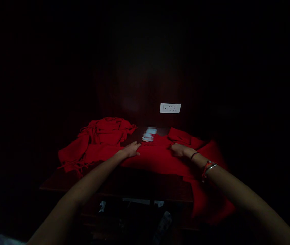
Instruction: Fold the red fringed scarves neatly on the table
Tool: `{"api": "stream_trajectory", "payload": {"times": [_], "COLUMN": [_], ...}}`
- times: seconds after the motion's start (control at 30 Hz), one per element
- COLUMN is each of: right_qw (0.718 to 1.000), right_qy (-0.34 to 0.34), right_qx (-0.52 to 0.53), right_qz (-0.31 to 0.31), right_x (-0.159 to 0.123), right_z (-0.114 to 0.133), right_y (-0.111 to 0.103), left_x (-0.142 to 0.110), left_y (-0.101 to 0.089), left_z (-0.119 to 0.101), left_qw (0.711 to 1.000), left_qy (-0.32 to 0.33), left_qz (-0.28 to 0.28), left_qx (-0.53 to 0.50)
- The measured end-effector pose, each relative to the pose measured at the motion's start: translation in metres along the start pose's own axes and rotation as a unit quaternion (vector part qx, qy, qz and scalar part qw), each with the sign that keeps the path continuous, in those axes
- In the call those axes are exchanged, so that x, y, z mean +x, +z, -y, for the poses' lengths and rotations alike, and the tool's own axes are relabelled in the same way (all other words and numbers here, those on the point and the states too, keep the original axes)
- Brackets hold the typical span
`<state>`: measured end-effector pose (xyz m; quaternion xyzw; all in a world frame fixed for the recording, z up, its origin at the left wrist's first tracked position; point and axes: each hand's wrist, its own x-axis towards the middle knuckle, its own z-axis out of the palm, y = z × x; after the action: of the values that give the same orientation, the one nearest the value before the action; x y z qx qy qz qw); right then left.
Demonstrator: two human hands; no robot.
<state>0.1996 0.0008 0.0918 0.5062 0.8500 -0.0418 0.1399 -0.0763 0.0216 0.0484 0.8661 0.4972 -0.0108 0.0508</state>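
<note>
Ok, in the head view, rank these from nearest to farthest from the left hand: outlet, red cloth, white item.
1. Red cloth: directly under the left hand, spreading off to its right.
2. White item: just beyond the hand, slightly right.
3. Outlet: higher up and farther right.

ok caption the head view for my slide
Left hand and right hand on red cloth laid across a dark table, a white socket on the wall behind.
</note>
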Motion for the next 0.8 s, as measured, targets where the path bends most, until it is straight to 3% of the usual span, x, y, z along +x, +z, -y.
{"api": "stream_trajectory", "payload": {"times": [0.13,0.23,0.33,0.43,0.5,0.57,0.67,0.8], "right_qw": [0.987,0.946,0.931,0.968,0.992,0.997,0.996,0.994], "right_qy": [-0.029,-0.063,-0.044,-0.01,0.01,0.035,0.047,0.049], "right_qx": [0.063,0.14,0.136,0.089,0.061,0.054,0.076,0.086], "right_qz": [-0.145,-0.286,-0.335,-0.233,-0.112,-0.031,-0.026,-0.05], "right_x": [-0.005,-0.007,-0.011,-0.017,-0.02,-0.02,-0.018,-0.014], "right_z": [-0.005,0.001,0.001,-0.012,-0.024,-0.033,-0.041,-0.053], "right_y": [-0.037,-0.081,-0.113,-0.116,-0.101,-0.078,-0.048,-0.037], "left_x": [0.002,0.015,0.027,0.023,0.008,-0.013,-0.052,-0.105], "left_y": [-0.017,-0.039,-0.069,-0.111,-0.144,-0.175,-0.207,-0.213], "left_z": [-0.011,-0.034,-0.04,-0.014,0.017,0.05,0.098,0.144], "left_qw": [0.99,0.959,0.927,0.901,0.878,0.844,0.808,0.744], "left_qy": [0.06,0.101,0.051,-0.008,-0.078,-0.171,-0.299,-0.505], "left_qz": [-0.101,-0.17,-0.262,-0.346,-0.402,-0.455,-0.479,-0.43], "left_qx": [-0.081,-0.202,-0.266,-0.263,-0.248,-0.228,-0.167,-0.083]}}
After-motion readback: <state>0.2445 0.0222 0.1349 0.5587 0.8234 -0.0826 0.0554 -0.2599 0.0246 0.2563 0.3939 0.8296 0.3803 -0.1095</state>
